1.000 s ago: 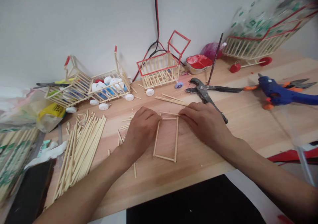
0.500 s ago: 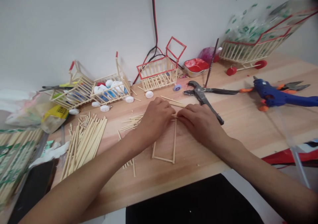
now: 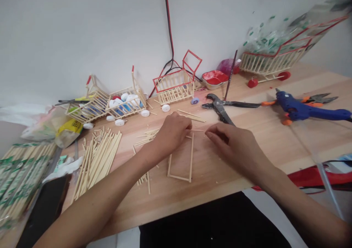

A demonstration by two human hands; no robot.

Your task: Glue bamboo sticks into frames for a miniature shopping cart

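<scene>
A rectangular frame of thin wooden sticks (image 3: 180, 160) lies flat on the wooden table (image 3: 269, 138). My left hand (image 3: 172, 132) rests over the frame's far end, fingers curled and pressed on a loose stick (image 3: 195, 130) that lies across that end. My right hand (image 3: 236, 145) hovers just right of the frame, fingers together in a loose pinch near that stick's right tip; I cannot make out anything between them.
A pile of long sticks (image 3: 97, 160) lies at the left beside packaged chopsticks (image 3: 19, 178). Stick carts (image 3: 174, 85) stand along the wall, one holding bottle caps (image 3: 125, 99). Black pliers (image 3: 220, 107), a red paint bowl (image 3: 216, 78) and a blue glue gun (image 3: 305, 108) lie to the right.
My left hand has moved from the frame's left side up to its far end. My right hand has drawn back to the right, off the frame's corner.
</scene>
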